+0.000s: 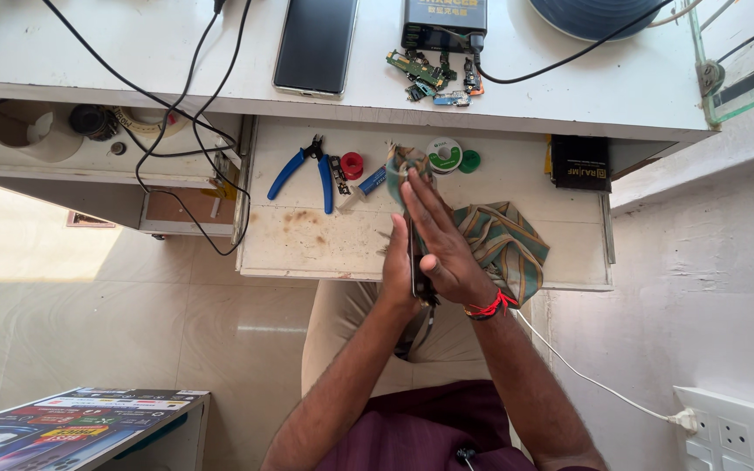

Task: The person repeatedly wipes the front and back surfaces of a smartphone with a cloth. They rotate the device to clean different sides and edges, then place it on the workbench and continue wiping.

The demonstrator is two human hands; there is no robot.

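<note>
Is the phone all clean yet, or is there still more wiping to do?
Not finished, it seems. The left hand holds a dark phone on edge while the right hand presses a striped cloth against it, so wiping is in hand. Already out on the pulled-out shelf: blue cutters and a solder spool. Small circuit parts lie loose on the desk; whether they belong inside this phone can't be told.

A single head-worn camera looks steeply down (almost straight overhead) at the pull-out tray (307, 249) from close range, floor visible beneath.
</note>
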